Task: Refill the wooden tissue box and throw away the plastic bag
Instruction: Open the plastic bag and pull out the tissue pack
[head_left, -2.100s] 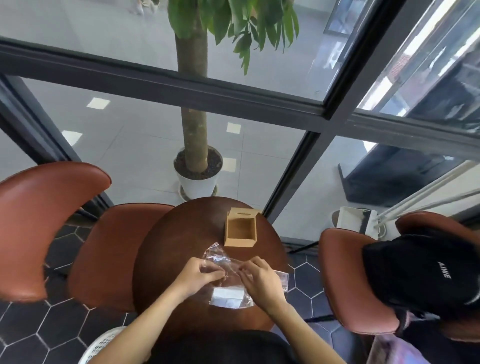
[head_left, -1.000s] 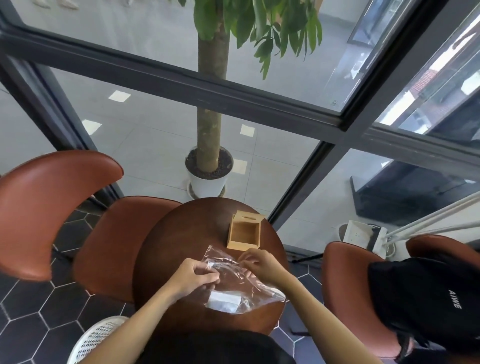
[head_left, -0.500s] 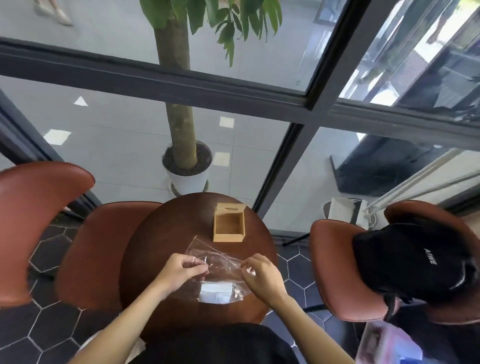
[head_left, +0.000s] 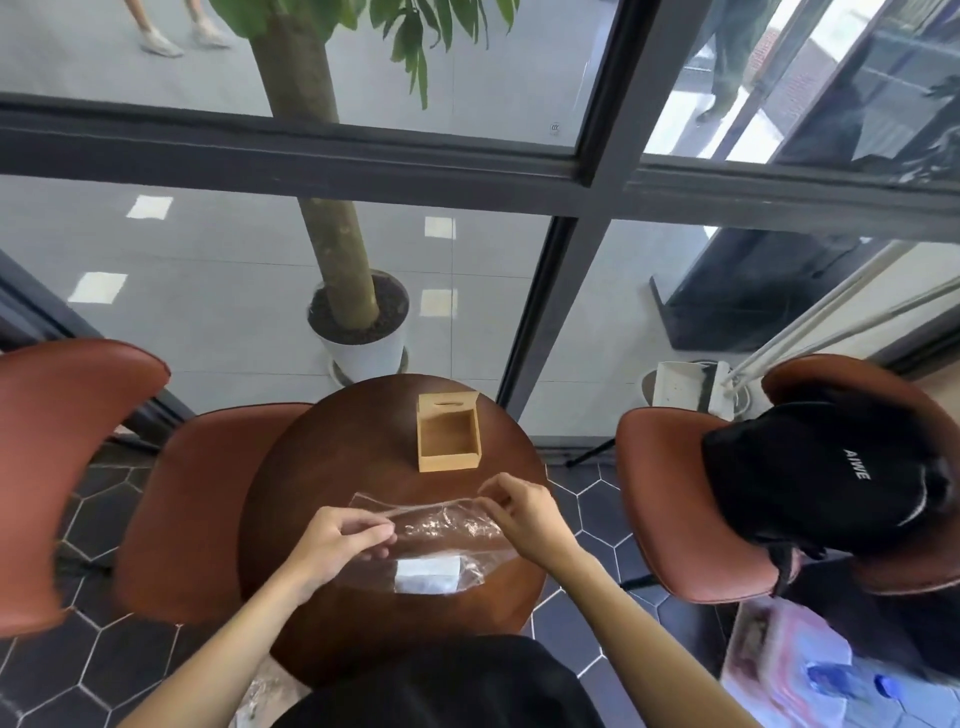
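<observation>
Both hands pinch the clear plastic bag mouth, left hand and right hand at opposite ends; white tissue pack lies nearer the body, open wooden box beyond.

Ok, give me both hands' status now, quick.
Left hand: closed, pinching the plastic bag at its left edge.
Right hand: closed, pinching the bag's right edge.

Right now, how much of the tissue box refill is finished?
Done: the wooden tissue box stands open and empty. In hand: left hand and right hand pinch the plastic bag at its top edge; the white tissue pack is inside. Left: filling the box, discarding the bag.
</observation>
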